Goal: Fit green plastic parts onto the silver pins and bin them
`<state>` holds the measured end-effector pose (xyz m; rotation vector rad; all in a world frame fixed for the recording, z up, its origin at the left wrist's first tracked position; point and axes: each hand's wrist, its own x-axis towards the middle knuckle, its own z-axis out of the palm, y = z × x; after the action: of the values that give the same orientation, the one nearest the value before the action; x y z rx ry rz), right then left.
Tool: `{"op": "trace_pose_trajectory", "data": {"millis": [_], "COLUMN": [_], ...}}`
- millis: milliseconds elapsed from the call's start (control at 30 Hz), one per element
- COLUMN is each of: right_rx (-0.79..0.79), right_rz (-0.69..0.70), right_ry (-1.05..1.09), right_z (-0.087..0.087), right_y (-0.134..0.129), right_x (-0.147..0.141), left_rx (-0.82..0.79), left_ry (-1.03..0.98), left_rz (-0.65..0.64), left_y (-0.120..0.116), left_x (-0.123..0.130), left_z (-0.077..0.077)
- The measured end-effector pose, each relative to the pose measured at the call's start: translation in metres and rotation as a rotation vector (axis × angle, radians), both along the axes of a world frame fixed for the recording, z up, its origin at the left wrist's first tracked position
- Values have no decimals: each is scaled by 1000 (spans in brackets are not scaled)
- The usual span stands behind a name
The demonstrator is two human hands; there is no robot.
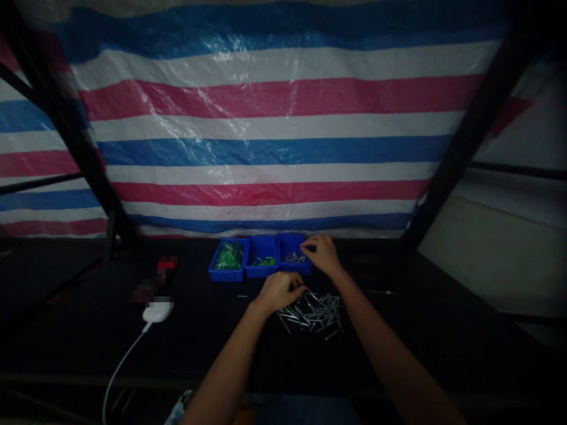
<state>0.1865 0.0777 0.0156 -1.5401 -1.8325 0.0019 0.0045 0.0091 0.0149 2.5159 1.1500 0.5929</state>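
My right hand (323, 252) is at the right rim of the right-hand blue bin (290, 239), thumb and fingertips pinched together. Whatever is between them is too small and dark to make out. Small silver screws (294, 258) lie in that bin. Just in front of the bins, my left hand (282, 290) hangs over the left edge of a loose pile of long thin metal pins or nails (325, 311). Its fingers are curled in towards the thumb, and what they grip, if anything, is hidden.
Left of that bin, the middle blue bin (257, 272) holds small green plastic pieces (266, 261). The left blue bin (225, 275) has a clear bag of green pieces (229, 255). One pin (242, 296) lies apart. A white device (157, 311) with a cable sits on the black table (199, 336).
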Motion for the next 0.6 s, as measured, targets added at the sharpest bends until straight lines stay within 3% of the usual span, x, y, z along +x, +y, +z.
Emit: {"op": "trace_pose_trajectory", "data": {"millis": [233, 600], "right_rx": [-209, -226], "right_rz": [-13, 24], "right_ry": [-207, -247], "right_z": [11, 7], "right_y": [12, 15], "right_x": [-13, -17], "left_rx": [-12, 4], "left_ry": [19, 12], "left_rz": [-6, -11], "left_y": [-2, -4], "left_x": [1, -1], "left_z": [2, 4]}}
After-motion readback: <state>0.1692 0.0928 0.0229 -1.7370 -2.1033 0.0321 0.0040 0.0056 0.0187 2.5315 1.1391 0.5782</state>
